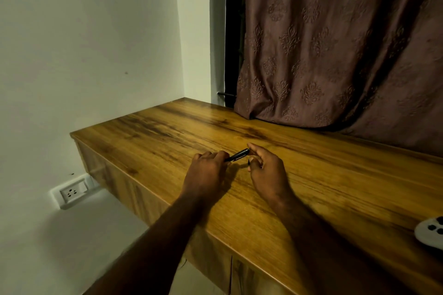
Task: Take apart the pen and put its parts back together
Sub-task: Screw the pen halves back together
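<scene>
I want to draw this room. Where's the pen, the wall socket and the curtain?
pen (237, 155): head view, middle of the dark barrel.
wall socket (71, 192): head view, on its pin holes.
curtain (335, 55): head view, patterned brown cloth.

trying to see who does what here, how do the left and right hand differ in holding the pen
The left hand curls round the pen at its left end; the right hand only pinches its right end. A small dark piece sticks up by the right hand's thumb, none by the left hand. Both hold the one pen above the desk.
</scene>
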Available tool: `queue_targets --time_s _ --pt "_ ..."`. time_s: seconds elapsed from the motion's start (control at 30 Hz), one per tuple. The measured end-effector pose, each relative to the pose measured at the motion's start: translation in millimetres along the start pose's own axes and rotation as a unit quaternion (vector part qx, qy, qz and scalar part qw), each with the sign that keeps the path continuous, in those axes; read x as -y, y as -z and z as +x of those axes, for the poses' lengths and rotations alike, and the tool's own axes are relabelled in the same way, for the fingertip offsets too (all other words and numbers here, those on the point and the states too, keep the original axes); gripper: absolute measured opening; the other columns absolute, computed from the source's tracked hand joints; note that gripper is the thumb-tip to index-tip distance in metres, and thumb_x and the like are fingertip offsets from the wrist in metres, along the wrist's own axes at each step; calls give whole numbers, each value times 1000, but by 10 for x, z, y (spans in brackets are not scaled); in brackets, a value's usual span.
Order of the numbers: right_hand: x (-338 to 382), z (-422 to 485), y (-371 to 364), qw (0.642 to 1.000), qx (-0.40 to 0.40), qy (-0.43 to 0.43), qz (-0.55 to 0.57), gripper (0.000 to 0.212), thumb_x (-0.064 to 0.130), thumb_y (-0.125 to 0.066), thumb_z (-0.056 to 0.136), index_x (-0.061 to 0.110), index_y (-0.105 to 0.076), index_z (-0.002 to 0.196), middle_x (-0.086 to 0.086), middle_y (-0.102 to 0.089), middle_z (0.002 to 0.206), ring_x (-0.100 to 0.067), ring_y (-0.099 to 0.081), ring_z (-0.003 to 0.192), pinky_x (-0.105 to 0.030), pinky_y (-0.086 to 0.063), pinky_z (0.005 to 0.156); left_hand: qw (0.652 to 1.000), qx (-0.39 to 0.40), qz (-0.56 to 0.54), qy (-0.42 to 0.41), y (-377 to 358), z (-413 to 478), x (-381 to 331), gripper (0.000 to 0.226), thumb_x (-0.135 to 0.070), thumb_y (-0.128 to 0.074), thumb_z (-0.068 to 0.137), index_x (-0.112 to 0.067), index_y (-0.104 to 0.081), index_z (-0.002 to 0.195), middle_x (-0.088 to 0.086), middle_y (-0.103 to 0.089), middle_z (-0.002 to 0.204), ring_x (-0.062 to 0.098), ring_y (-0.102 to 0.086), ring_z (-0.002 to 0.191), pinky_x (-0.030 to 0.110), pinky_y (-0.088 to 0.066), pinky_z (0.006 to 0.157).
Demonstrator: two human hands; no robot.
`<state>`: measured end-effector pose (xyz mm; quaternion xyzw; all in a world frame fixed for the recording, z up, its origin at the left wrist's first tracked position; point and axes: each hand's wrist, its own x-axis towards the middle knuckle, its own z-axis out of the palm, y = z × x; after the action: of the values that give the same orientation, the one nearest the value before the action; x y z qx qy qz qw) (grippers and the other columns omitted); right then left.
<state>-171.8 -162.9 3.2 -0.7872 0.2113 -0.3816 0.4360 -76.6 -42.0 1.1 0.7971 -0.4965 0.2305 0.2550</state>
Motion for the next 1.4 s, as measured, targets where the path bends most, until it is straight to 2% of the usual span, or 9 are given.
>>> queue_targets --time_s 0.13,0.23,0.43,0.53,0.7,0.9,1.07,1.2,1.4 --pt "-38 82 145 998 -52 -5 -30 32 6 -54 94 11 -63 125 -1 -66 119 -7 -59 105 -23 -47 86 1000 3 -7 11 11 11 17 58 -50 -18 85 -19 -61 108 2 -69 96 24 -60 85 36 -38 77" --pt "-206 187 292 991 -95 -47 -77 18 9 -60 92 9 -72 105 -4 -73 105 -13 -65 94 -20 -44 77 1000 5 -3 6 -8 9 46 62 -52 -18 85 -19 -63 111 3 -69 101 25 -60 91 36 -37 78" --pt "-338 251 264 984 -9 -76 -163 10 11 -65 88 12 -75 87 -4 -75 97 -18 -67 89 -28 -52 78 999 14 33 1 -118 32 136 33 -37 -53 93 -22 -63 121 3 -69 105 24 -60 95 35 -36 77" --pt "-343 240 236 979 11 -77 -188 8 15 -67 86 16 -74 85 -3 -75 94 -19 -67 87 -37 -55 81 999 11 34 -4 -125 22 147 35 -41 -52 92 -22 -63 119 2 -69 104 24 -60 94 35 -37 76" --pt "-320 245 208 971 31 -59 -230 14 11 -63 87 19 -73 81 -1 -73 89 -19 -65 85 -32 -53 76 1000 14 25 -4 -103 12 134 42 -48 -41 91 -22 -61 117 1 -68 104 23 -59 94 36 -36 78" --pt "-274 293 176 955 38 -53 -290 15 10 -56 89 16 -67 82 -4 -69 94 -23 -63 89 -30 -49 74 1000 8 18 4 -110 12 123 36 -43 -49 92 -23 -60 120 2 -68 106 23 -59 96 35 -35 78" --pt "-272 220 266 995 -16 -56 -77 15 15 -59 93 23 -61 80 4 -67 79 -12 -64 72 -29 -51 68 999 13 22 19 -133 36 137 33 -39 -52 93 -25 -58 122 -1 -67 109 20 -58 99 35 -35 81" --pt "-172 192 228 991 -22 -75 105 13 6 -61 90 16 -64 84 -5 -67 77 -12 -63 65 -25 -48 61 1000 3 9 19 -134 29 126 30 -39 -54 92 -24 -59 117 -1 -68 106 21 -59 97 35 -34 81" --pt "-87 132 115 981 -4 -79 176 17 -2 -61 87 14 -65 86 -8 -66 80 -9 -57 64 -17 -48 58 1000 -2 5 13 -129 21 127 24 -35 -55 92 -24 -60 113 -1 -68 101 21 -60 92 35 -35 77"
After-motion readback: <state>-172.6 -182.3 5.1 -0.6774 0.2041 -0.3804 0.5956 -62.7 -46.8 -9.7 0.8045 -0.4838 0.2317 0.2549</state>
